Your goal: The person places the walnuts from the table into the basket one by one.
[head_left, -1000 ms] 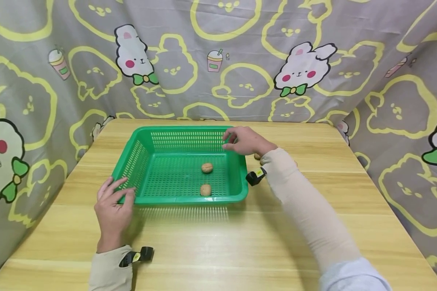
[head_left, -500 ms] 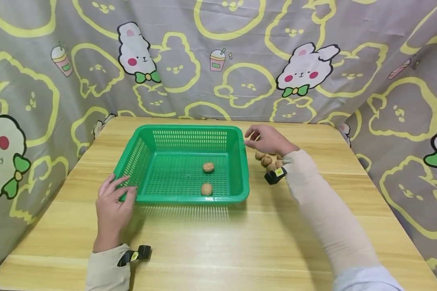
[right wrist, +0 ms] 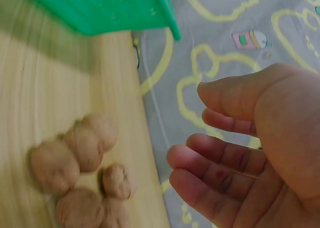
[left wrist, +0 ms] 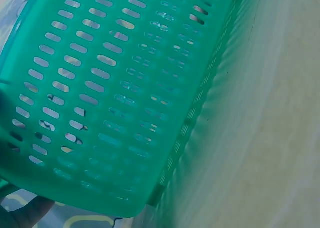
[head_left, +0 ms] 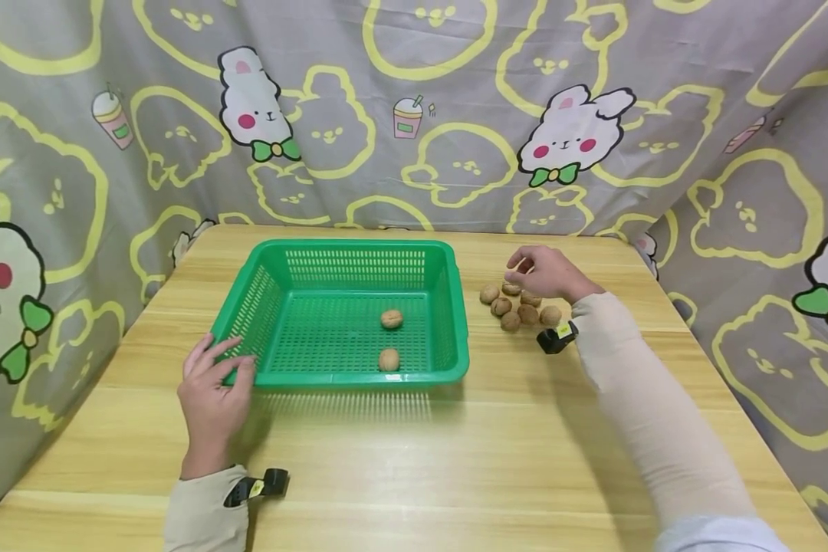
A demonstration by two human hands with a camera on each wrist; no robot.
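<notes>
A green plastic basket (head_left: 359, 379) stands on the table with two walnuts inside, one walnut (head_left: 391, 319) farther back and another walnut (head_left: 389, 359) near the front wall. At its front left corner my left hand (head_left: 215, 402) holds the rim, fingers over the edge; the left wrist view shows the basket's slotted wall (left wrist: 95, 83) close up. Several walnuts (head_left: 527, 314) lie in a loose cluster right of the basket. Above their far side hovers my right hand (head_left: 548, 273), fingers loosely bent and apart. Nothing sits between its thumb and fingers in the right wrist view.
The wooden table (head_left: 400, 468) extends in front of the basket and to the right of the walnuts. A grey curtain (head_left: 455, 176) with cartoon prints hangs behind the table and along both sides.
My right hand has moved right, from over the basket's far right corner to above the walnut cluster, which is now more exposed. The left hand stays at the rim.
</notes>
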